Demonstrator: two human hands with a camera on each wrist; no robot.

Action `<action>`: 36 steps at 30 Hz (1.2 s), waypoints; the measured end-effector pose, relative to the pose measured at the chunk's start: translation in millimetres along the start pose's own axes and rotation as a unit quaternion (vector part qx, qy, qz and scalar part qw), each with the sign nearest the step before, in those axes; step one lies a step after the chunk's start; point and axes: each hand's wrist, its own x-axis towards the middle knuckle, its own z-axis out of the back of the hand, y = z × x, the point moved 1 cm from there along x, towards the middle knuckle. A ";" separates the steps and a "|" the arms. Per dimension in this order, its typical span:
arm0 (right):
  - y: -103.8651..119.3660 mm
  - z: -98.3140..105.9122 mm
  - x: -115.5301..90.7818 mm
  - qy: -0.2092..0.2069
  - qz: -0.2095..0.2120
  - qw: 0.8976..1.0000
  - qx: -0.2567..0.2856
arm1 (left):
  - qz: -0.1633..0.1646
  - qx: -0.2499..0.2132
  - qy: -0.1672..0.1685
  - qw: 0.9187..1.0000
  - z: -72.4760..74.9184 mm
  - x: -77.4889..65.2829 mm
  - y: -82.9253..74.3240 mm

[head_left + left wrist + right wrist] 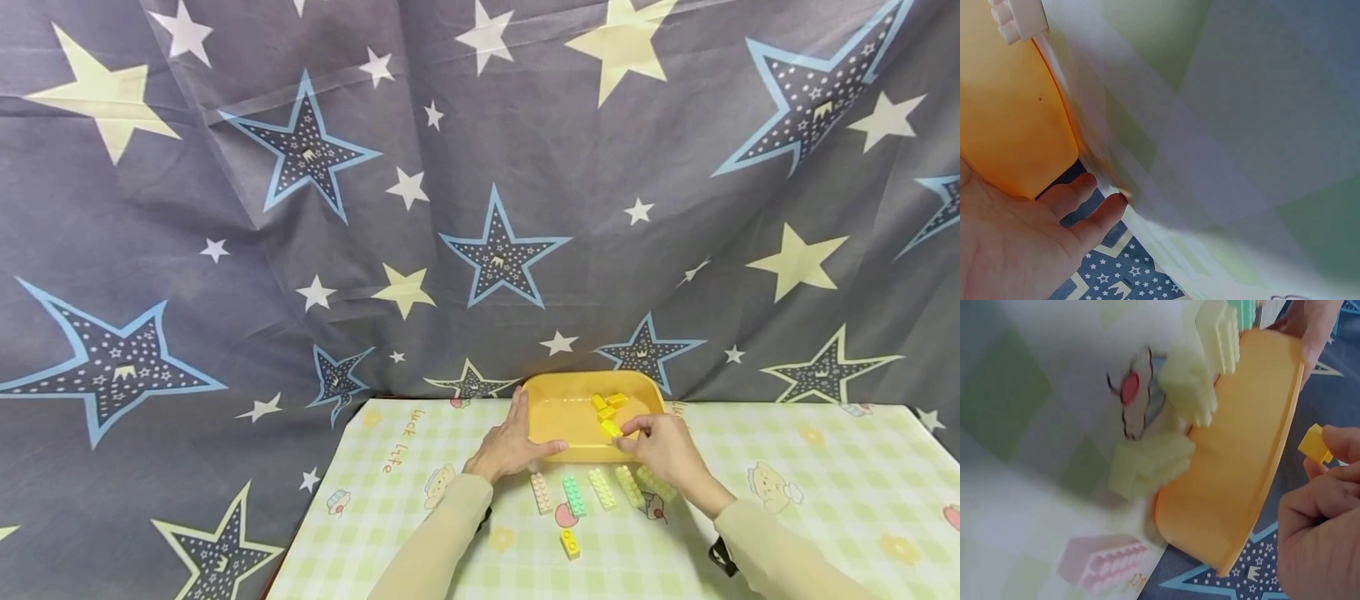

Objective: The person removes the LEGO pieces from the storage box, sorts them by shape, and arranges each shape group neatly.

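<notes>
Between the thumb and fingertips of my right hand is a small yellow toy brick, held over the front right of an orange-yellow plastic bin. Several yellow bricks lie in a loose cluster inside the bin, towards its right side. My left hand rests against the bin's left front corner. Its thumb lies straight along the front rim and the other fingers extend along the left wall. In the left wrist view, two of the left fingers show beside the bin.
In front of the bin stand a pink brick, a green brick and several pale yellow bricks. A two-stud yellow brick lies nearer me. Checked cloth covers the table, and a star-patterned curtain hangs behind.
</notes>
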 end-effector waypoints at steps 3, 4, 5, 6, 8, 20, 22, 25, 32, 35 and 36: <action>0.9 -1.7 -8.0 -0.001 -0.005 1.000 0.007 | -0.002 0.000 0.000 1.000 -0.4 0.6 0.6; 1.1 -2.4 -10.4 -0.001 -0.005 1.000 0.009 | -0.002 -0.001 0.000 1.000 -0.4 0.8 0.7; 1.4 -3.0 -12.9 -0.002 -0.004 1.000 0.009 | -0.001 -0.001 0.000 1.000 -0.7 1.1 1.0; 1.3 -3.9 -15.3 -0.001 -0.005 1.000 0.009 | -0.001 -0.001 0.000 1.000 -1.2 1.3 1.3; 1.3 -5.5 -19.3 0.001 -0.009 1.000 0.009 | 0.001 -0.003 0.003 1.000 -1.4 2.7 1.7; 0.8 -17.5 -40.7 0.015 -0.035 0.999 -0.001 | 0.017 0.000 0.011 1.000 -4.7 7.0 3.5; 1.8 -19.2 -43.6 0.017 -0.038 0.999 0.003 | 0.013 -0.001 0.006 1.000 -2.7 5.8 2.4; 2.3 -22.6 -48.6 0.017 -0.038 0.999 0.005 | 0.006 -0.002 0.000 1.000 -0.6 4.6 1.6; 1.0 -33.3 -62.8 0.028 -0.052 0.998 0.011 | 0.007 0.006 0.002 1.000 -4.6 5.9 4.0; 0.2 -36.9 -68.7 0.041 -0.061 0.997 0.020 | 0.008 0.006 0.003 1.000 -4.8 6.1 3.7; 0.0 -38.0 -70.6 0.045 -0.065 0.997 0.023 | 0.006 0.006 0.001 1.000 -4.1 5.8 3.3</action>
